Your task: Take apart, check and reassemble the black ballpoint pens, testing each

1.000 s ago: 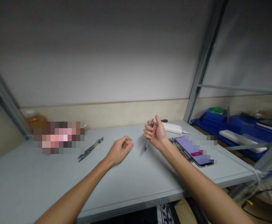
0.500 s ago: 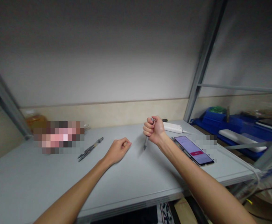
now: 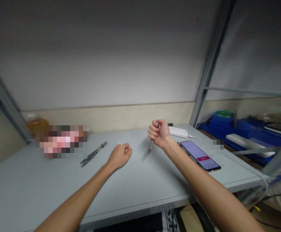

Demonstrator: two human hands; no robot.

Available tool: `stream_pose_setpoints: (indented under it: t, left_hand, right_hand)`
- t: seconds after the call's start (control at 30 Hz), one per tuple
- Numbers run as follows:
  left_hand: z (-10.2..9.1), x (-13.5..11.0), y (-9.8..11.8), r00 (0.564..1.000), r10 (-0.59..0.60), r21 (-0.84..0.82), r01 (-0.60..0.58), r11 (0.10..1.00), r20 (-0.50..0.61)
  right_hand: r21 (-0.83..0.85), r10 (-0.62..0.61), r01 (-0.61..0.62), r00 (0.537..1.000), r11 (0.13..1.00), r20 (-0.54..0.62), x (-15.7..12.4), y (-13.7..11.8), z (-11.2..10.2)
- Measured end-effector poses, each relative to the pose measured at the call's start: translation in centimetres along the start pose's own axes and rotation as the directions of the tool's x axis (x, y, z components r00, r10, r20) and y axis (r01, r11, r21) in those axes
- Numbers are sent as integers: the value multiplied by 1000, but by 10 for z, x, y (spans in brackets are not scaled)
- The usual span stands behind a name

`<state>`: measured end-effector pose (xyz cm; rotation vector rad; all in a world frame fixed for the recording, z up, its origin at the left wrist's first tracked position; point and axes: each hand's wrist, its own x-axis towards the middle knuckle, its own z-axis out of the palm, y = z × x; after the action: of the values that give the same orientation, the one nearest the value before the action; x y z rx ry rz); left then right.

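My right hand [image 3: 160, 132] is closed in a fist around a grey pen [image 3: 151, 146], held above the desk with its tip pointing down. The thumb lies at the pen's top end. Resting on the desk, my left hand [image 3: 120, 156] is curled closed, and nothing shows in its fingers. Two or so more pens [image 3: 93, 154] lie side by side on the desk to its left. A phone [image 3: 199, 155] with its screen lit lies to the right, beside my right forearm, with something dark and slim partly hidden along its near edge.
The grey desk [image 3: 135, 183] stands against a wall between metal posts [image 3: 208, 61]. A white device with a cable [image 3: 179, 132] lies behind my right hand. A blurred-out pink item [image 3: 61, 141] and an amber container [image 3: 37, 124] are at the back left. Blue trays [image 3: 223, 127] stand beyond the right post.
My left hand has shifted slightly left along the desk and curled in more. The right hand keeps its grip on the pen, almost unmoved.
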<state>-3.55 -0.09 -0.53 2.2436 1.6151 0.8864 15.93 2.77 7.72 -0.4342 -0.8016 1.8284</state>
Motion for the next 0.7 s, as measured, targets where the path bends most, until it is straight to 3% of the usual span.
stream_pose_setpoints:
  t: [0.7]
  left_hand:
    - [-1, -1, 1, 1000, -7, 44, 5, 999, 27]
  right_hand:
    - [78, 24, -24, 1000, 997, 0, -2, 1, 6]
